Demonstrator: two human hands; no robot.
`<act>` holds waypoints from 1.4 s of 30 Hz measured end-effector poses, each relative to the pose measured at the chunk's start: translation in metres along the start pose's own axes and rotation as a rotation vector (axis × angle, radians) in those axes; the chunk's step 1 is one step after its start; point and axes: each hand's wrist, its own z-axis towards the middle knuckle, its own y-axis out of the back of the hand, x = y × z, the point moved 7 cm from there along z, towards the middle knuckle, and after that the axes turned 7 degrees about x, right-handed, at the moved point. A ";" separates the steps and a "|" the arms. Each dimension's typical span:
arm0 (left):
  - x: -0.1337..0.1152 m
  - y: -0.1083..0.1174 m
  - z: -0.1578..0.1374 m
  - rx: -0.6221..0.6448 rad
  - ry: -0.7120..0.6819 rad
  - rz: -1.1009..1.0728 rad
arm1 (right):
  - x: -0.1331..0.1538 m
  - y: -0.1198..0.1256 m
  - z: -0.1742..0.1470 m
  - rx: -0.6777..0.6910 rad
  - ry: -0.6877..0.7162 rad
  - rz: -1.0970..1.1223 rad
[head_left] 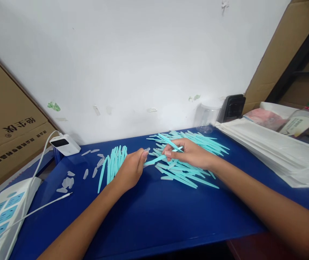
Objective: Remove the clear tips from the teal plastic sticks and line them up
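Observation:
My left hand (132,169) is closed in a pinch, with a small clear plastic cap (147,149) poking out by the thumb. My right hand (188,153) grips slim turquoise eyebrow razors (167,140); one of them (156,159) reaches across so that its end meets the left hand's fingers. Where that end enters the fingers is hidden. Beneath and behind the right hand spreads a loose pile of similar razors (186,176). To the left of my left hand, more razors (113,162) lie side by side. Loose clear caps (68,182) are scattered farther left.
The blue table (143,224) meets a white wall. At left are a power strip (5,216), a white device (65,144) with a cable, and a cardboard box (8,119). At right stand a clear jar (207,117), a black object (234,107) and stacked white sheets (276,151).

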 end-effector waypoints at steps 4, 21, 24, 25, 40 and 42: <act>0.012 0.000 0.000 -0.189 0.151 -0.414 | 0.001 -0.007 -0.001 -0.040 -0.034 0.031; 0.007 -0.017 -0.005 -0.238 0.280 -0.935 | 0.003 -0.034 0.000 -0.065 0.005 0.076; 0.006 -0.019 -0.003 -0.208 0.284 -0.942 | 0.004 -0.035 0.000 -0.050 -0.003 0.094; 0.006 -0.019 -0.002 -0.200 0.289 -0.949 | 0.004 -0.034 -0.001 -0.035 -0.019 0.106; 0.034 -0.004 0.002 -0.124 0.336 -0.936 | -0.012 0.051 -0.010 -0.273 -0.145 -0.564; 0.031 -0.008 0.002 -0.076 0.330 -0.913 | -0.015 0.053 -0.010 -0.279 -0.174 -0.638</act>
